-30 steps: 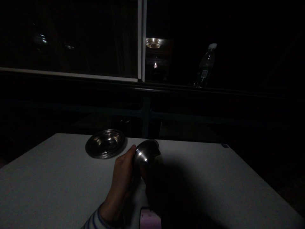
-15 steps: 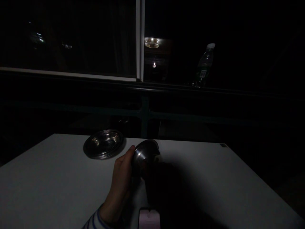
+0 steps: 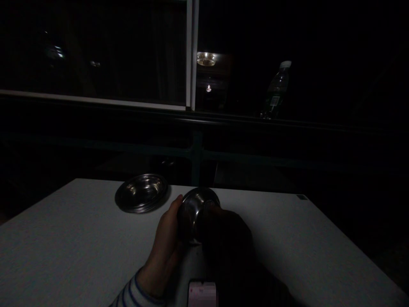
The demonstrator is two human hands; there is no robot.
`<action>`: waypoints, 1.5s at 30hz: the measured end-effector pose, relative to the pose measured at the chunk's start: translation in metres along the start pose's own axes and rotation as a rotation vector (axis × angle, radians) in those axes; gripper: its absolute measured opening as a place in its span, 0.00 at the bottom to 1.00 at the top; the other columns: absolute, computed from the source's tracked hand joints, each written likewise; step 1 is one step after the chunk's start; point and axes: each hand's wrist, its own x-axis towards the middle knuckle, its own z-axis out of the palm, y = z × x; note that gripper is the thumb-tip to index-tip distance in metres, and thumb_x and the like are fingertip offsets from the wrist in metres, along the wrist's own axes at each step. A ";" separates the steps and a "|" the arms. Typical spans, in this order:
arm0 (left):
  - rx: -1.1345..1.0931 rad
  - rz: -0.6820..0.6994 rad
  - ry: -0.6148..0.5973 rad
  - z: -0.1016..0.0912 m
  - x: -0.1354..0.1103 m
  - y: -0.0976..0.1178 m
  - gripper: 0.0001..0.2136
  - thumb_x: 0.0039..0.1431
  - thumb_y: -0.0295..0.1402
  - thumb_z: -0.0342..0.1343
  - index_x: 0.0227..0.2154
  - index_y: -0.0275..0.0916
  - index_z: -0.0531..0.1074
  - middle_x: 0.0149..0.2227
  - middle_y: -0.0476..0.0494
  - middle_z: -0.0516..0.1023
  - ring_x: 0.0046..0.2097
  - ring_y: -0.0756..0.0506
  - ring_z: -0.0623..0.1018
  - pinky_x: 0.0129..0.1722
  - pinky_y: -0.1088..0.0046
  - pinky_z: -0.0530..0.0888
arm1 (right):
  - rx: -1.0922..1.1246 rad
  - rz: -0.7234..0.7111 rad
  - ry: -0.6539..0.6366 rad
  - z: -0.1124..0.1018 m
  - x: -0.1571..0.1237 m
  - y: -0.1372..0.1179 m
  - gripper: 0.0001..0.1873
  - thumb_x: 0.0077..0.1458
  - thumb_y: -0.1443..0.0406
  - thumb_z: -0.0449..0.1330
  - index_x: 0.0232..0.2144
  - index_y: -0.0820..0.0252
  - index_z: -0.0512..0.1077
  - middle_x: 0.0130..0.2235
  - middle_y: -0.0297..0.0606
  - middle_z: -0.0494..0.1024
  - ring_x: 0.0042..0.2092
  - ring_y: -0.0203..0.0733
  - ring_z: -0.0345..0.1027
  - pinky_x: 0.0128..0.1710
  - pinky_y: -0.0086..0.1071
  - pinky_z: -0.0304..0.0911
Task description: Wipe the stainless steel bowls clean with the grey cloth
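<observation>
The scene is very dark. My left hand [image 3: 166, 247] grips a small steel bowl [image 3: 193, 209], tilted on its side above the white table [image 3: 64, 238]; thumb on the rim. My right hand [image 3: 228, 238] is a dark shape pressed against the bowl's right side; its fingers are lost in shadow. A stack of shallow steel plates [image 3: 141, 192] lies on the table just left of the bowl, untouched.
A phone with a lit pinkish screen [image 3: 202, 293] lies at the table's near edge. A plastic water bottle [image 3: 277, 90] stands on the dark ledge behind. A window frame [image 3: 191, 55] and lamp reflection [image 3: 206, 59] are beyond. The table's far edge is close behind the plates.
The bowl has turned slightly in my left hand and the dark right hand has moved up over its right side. The plates have not moved.
</observation>
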 end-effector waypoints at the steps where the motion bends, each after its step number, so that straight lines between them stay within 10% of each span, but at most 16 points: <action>1: -0.017 -0.013 0.000 0.001 -0.001 0.001 0.09 0.47 0.38 0.58 0.23 0.36 0.73 0.20 0.50 0.76 0.21 0.49 0.74 0.22 0.75 0.70 | 0.007 -0.008 -0.011 0.000 0.000 0.000 0.21 0.55 0.67 0.52 0.52 0.52 0.64 0.43 0.42 0.73 0.42 0.45 0.68 0.35 0.36 0.67; 11: -0.045 0.012 0.071 0.000 0.003 0.004 0.07 0.51 0.34 0.56 0.24 0.36 0.73 0.20 0.49 0.77 0.21 0.50 0.75 0.21 0.76 0.71 | 0.073 -0.099 -0.096 0.001 0.010 0.002 0.19 0.55 0.63 0.51 0.50 0.55 0.64 0.45 0.40 0.73 0.39 0.42 0.67 0.35 0.34 0.63; 25: -0.006 0.039 0.083 -0.003 0.005 0.002 0.08 0.50 0.36 0.57 0.27 0.36 0.75 0.23 0.47 0.78 0.24 0.49 0.77 0.24 0.76 0.73 | -0.006 -0.254 0.109 0.019 0.006 -0.005 0.19 0.57 0.61 0.50 0.50 0.61 0.65 0.48 0.44 0.72 0.44 0.44 0.64 0.36 0.36 0.62; 39: 0.069 0.055 0.043 -0.005 0.006 -0.002 0.11 0.46 0.39 0.59 0.27 0.35 0.75 0.18 0.49 0.74 0.22 0.48 0.74 0.21 0.76 0.69 | -0.060 -0.164 0.061 0.007 0.007 -0.012 0.21 0.59 0.59 0.47 0.50 0.64 0.64 0.50 0.44 0.70 0.47 0.47 0.63 0.39 0.41 0.63; 45: 0.078 0.052 0.044 -0.005 0.005 0.000 0.11 0.45 0.39 0.60 0.26 0.34 0.74 0.18 0.49 0.74 0.19 0.51 0.72 0.19 0.77 0.67 | -0.027 -0.203 0.075 0.010 0.005 -0.020 0.15 0.59 0.64 0.50 0.48 0.56 0.66 0.52 0.30 0.70 0.48 0.41 0.62 0.43 0.40 0.61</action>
